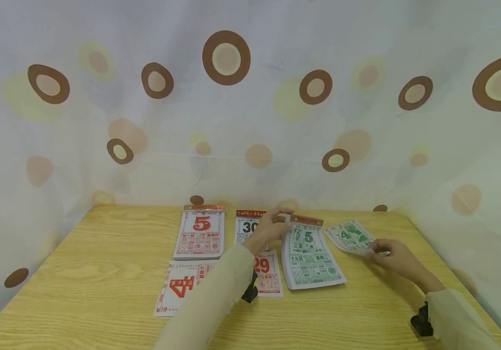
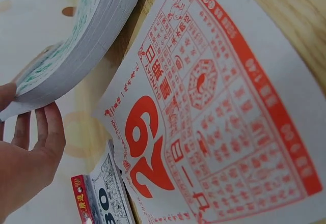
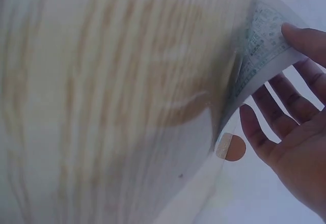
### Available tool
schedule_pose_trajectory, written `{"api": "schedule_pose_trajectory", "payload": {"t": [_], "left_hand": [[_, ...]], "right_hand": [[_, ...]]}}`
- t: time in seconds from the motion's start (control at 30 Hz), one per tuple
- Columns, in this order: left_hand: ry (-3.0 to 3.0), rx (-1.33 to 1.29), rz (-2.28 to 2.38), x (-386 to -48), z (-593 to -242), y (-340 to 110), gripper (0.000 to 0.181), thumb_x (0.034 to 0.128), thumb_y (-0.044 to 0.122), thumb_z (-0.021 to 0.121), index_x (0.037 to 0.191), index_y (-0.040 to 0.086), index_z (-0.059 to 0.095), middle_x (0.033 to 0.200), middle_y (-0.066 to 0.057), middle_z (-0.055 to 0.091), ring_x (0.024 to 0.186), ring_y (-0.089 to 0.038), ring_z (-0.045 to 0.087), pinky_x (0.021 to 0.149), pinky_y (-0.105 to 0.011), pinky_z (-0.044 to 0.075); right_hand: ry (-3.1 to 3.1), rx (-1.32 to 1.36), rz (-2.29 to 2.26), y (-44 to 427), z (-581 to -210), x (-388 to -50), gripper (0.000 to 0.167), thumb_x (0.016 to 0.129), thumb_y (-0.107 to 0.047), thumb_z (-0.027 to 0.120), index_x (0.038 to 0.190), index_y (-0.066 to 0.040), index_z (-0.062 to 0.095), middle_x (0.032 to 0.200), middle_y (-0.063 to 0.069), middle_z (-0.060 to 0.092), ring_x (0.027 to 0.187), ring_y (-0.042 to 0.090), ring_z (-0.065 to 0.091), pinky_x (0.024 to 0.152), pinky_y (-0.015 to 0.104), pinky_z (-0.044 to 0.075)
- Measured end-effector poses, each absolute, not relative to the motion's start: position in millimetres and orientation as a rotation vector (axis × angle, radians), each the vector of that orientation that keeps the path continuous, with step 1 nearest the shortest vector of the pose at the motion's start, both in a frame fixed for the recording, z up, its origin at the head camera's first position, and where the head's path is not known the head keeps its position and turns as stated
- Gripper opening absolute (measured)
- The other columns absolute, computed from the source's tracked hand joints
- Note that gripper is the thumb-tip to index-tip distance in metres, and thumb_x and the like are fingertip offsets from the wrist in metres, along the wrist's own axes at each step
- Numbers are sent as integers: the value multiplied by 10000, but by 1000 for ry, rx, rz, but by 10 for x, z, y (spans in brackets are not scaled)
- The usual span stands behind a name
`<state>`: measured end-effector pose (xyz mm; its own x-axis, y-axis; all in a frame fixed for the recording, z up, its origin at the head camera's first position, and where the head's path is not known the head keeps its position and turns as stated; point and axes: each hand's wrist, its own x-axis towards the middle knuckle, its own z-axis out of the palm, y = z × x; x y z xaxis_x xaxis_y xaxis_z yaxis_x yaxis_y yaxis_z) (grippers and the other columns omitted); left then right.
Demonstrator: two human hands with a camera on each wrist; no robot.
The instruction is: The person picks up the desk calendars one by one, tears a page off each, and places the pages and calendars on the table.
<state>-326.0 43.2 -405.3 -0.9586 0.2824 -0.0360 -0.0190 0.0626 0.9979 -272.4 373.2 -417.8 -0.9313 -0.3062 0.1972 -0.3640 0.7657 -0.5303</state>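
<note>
My left hand [image 1: 269, 229] holds the upper left corner of a thick tear-off calendar [image 1: 312, 260] with a green 5. In the left wrist view the thumb lies on top of the calendar's pad [image 2: 84, 56] and the fingers are underneath, so that edge is lifted. Farther right, my right hand [image 1: 393, 258] pinches the near right corner of a loose green calendar page [image 1: 347, 236] showing a 4. The right wrist view has that page [image 3: 262, 43] curling up between thumb and fingers.
Left of centre lies a calendar with a red 5 [image 1: 200, 236], a loose red 4 page [image 1: 182, 288] in front. A calendar showing 30 [image 1: 246, 227] sits partly behind my left hand, with a loose red 29 page [image 1: 270, 274] nearer. A patterned curtain [image 1: 250, 112] encloses the wooden table [image 1: 101, 272].
</note>
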Motion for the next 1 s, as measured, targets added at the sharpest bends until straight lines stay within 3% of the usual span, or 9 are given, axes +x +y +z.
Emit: {"api": "schedule_pose_trajectory", "payload": {"t": [0.17,0.33,0.5,0.83,1.0], "left_hand": [[2159,317,1930,-3265,-4048,419,510,809,-34,616,1231,246,549,1224,-122,549,896,-196,612,731,-310,550],[2161,335,1917,-3268,-4054,409,616,801,-75,602,1314,239,469,1269,-144,513,874,-222,638,755,-326,554],[2164,288,1950,-3267,-4074,414,602,813,-51,613,1328,208,442,1260,-143,528,905,-231,639,766,-326,553],[2222,194,1958,-3278,-4118,372,589,804,-3,644,1336,149,441,1227,-157,528,840,-220,650,726,-297,562],[2245,168,1936,-3285,-4139,372,610,799,-18,643,1349,125,422,1248,-151,513,936,-243,629,751,-296,557]], "right_hand": [[-2917,528,894,3710,-4205,-2724,104,850,-207,642,873,-105,649,922,41,644,826,-20,533,667,258,486],[-2915,566,877,3678,-4209,-2710,112,830,-201,661,898,-111,658,944,64,633,876,180,576,714,349,474],[-2915,598,881,3648,-4225,-2701,171,834,-185,657,973,-85,657,1041,137,601,935,316,552,742,434,481],[-2881,710,732,3552,-4240,-2721,175,800,-168,690,945,-70,676,1018,160,595,939,341,537,764,495,461],[-2885,697,731,3523,-4243,-2724,186,794,-159,695,951,-63,670,1053,232,555,968,404,521,767,551,451]]}}
